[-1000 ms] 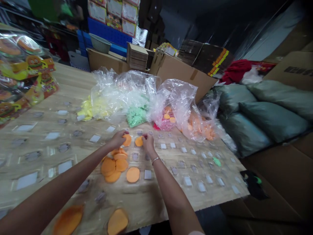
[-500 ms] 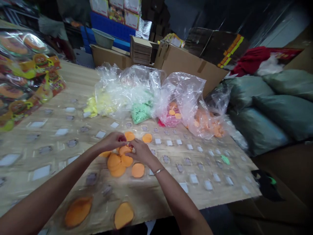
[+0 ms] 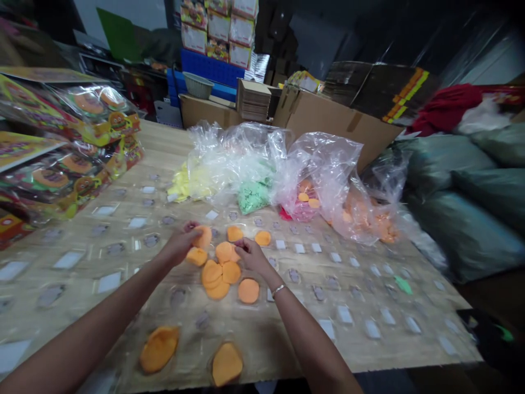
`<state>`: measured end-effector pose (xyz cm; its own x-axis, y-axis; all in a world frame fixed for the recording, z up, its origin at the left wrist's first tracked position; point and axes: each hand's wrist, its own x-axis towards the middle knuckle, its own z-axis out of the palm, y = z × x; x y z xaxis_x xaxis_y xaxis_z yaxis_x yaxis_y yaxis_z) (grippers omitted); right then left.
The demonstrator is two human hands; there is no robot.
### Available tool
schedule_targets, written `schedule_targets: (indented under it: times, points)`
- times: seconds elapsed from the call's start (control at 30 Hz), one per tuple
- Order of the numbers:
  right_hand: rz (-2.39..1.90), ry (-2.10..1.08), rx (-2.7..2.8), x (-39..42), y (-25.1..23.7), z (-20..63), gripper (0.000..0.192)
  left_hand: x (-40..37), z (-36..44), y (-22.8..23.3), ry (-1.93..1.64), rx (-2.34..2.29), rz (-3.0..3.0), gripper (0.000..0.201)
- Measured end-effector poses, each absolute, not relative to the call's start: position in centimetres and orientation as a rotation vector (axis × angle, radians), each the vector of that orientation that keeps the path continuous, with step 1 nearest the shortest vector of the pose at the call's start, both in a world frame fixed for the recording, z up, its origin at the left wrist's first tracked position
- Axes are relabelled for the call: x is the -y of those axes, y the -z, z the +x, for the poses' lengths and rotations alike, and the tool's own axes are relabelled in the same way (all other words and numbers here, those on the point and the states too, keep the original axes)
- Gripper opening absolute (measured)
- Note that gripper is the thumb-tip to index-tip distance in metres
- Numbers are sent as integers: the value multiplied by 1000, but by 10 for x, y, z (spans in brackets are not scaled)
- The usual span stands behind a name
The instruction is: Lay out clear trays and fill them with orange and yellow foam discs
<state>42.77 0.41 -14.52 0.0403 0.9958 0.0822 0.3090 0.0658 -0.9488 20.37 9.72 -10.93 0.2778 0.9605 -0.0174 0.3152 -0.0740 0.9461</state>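
My left hand [image 3: 182, 244] pinches an orange foam disc [image 3: 204, 236] by its left edge, holding it upright over the table. My right hand [image 3: 251, 255] is closed, its fingertips at the edge of another orange disc [image 3: 224, 252] at the top of the pile. Below that lie several overlapping orange discs [image 3: 213, 279]. A separate orange disc [image 3: 248, 290] rests to the right of the pile. Two more, an orange piece [image 3: 235, 233] and an orange piece [image 3: 263, 238], sit just behind my hands. Nearer me are two larger orange pieces [image 3: 159, 349].
Rows of clear plastic trays with white squares [image 3: 344, 314] cover the wooden table [image 3: 262, 350]. Plastic bags hold yellow, green [image 3: 255, 194], pink and orange pieces [image 3: 361, 219] at the back. Packaged burger toys [image 3: 88, 117] are stacked at left; a cardboard box [image 3: 328, 117] stands behind.
My left hand has moved left, away from my right hand, with an orange disc in it. My right hand stays by the pile. The view has shifted left.
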Motion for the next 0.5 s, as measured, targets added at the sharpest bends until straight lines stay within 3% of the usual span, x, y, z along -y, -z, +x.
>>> schedule_targets:
  times: [0.13,0.23,0.4,0.5]
  points:
    - [-1519,-788,1668,-2,136,420,10,-148,191,106,-857,-1458,1555,37]
    - [-1492,-752,1652,-13,126,418,7,-163,191,109,-791,-1511,1632,33]
    - [-1298,-944,1358,-54,108,409,11,-143,198,111,-892,-1374,1792,29]
    - [-1205,-1035,1293,-74,110,387,15,-123,200,106,-908,-1206,1838,38]
